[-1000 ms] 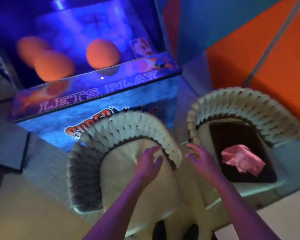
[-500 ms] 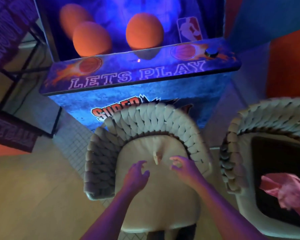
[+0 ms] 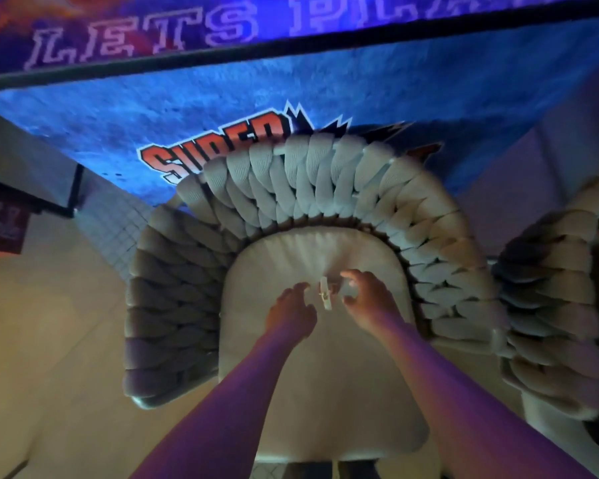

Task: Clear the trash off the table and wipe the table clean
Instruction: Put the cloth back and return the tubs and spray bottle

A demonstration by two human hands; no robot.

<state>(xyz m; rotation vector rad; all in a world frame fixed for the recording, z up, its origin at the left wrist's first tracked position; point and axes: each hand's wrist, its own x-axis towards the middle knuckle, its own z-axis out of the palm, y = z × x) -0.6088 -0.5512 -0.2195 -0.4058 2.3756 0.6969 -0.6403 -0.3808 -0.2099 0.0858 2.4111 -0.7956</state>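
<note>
So both hands are over the chair seat (image 3: 312,392), near its back edge. A small pale scrap of trash (image 3: 325,296) lies on the cushion between them. Left hand (image 3: 291,311) and right hand (image 3: 367,297) have loosely curled fingers, holding nothing, just beside it.

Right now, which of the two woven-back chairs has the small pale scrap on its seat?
The centre chair, directly under both hands: the scrap lies on its cream seat between the left hand and right hand. The other chair sits cut off at the right edge.
</note>
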